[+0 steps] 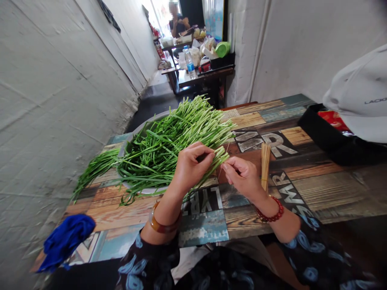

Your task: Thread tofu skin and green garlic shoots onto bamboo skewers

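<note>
Stalks [223,152] in left hand [193,163], thin stick [220,172] at right hand [242,176]

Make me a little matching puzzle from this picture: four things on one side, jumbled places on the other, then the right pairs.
Things:
1. Leafy green stalks
2. Bundle of thin wooden skewers
3. Red bead bracelet
4. Blue cloth

Places:
A. On the table, beside the right hand
B. At the table's near left corner
C. Heaped in the grey basin, some hanging over its rim
D. Around the right wrist

Right pairs: 1-C, 2-A, 3-D, 4-B
</note>
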Demonstrator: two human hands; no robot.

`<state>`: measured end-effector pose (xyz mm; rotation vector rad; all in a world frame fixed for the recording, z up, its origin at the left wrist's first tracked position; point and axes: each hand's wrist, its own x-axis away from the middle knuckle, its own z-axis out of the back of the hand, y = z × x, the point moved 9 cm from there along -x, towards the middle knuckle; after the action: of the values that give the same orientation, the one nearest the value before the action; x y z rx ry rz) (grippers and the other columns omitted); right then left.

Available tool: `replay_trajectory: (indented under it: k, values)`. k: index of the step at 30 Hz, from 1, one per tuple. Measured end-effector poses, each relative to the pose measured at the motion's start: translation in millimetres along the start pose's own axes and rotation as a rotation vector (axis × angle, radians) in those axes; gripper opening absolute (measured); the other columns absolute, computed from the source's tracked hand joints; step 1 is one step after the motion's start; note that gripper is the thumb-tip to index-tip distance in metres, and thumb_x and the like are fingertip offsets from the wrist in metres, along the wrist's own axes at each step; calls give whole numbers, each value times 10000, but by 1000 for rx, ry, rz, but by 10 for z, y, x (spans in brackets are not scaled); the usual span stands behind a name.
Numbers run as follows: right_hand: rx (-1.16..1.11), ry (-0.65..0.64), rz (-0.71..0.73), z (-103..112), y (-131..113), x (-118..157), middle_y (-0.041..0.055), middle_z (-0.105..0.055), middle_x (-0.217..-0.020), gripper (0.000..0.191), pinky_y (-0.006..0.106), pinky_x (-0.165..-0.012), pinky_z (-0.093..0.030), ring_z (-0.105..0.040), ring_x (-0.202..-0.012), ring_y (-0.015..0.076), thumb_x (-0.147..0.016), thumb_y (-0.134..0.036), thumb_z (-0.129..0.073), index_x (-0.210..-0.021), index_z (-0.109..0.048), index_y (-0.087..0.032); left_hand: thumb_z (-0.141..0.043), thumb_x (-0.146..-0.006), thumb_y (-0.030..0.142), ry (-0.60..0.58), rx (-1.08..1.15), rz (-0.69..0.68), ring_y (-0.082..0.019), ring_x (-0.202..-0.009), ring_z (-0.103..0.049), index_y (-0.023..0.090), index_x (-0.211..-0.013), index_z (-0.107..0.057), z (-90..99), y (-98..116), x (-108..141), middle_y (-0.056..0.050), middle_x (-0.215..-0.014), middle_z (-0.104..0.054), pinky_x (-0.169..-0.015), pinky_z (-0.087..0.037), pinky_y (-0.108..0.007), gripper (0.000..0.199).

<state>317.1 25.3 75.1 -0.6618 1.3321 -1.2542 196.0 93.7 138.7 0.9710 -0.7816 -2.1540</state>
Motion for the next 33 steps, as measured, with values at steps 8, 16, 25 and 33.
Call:
replay_trajectory:
  k: [8, 16, 25, 33]
  values:
    - [-14, -21, 39, -2, -65, 0, -59, -524, -471, 237, 216, -460, -362, -461, -411, 88, -947, -331, -528, -783, -623, -189, -637, -856, 255, -169, 137, 56, -160, -753, -620, 164, -748, -723, -1, -18, -17, -57, -794, -695, -744, -480, -290, 166]
    - [-32, -37, 76, 19, -93, -5, -51, -552, -498, 255, 209, -483, -377, -475, -440, 86, -940, -331, -539, -742, -615, -190, -719, -781, 318, -314, 218, 191, -153, -737, -598, 147, -784, -743, -135, 30, -14, -37, -772, -693, -715, -474, -270, 172]
    - [-42, -32, 89, 46, -132, 9, -39, -583, -532, 260, 213, -494, -393, -503, -461, 94, -938, -382, -566, -782, -654, -194, -829, -679, 423, -282, 487, 416, -95, -596, -497, 125, -720, -704, -207, -151, 78, -5, -672, -615, -564, -398, -214, 326]
    - [-98, -62, 38, 3, -36, 25, -34, -590, -549, 290, 201, -458, -381, -497, -449, 90, -940, -423, -575, -783, -648, -190, -793, -732, 470, -290, 491, 411, -120, -676, -540, 124, -822, -744, -176, -117, 83, -46, -764, -653, -599, -430, -225, 361]
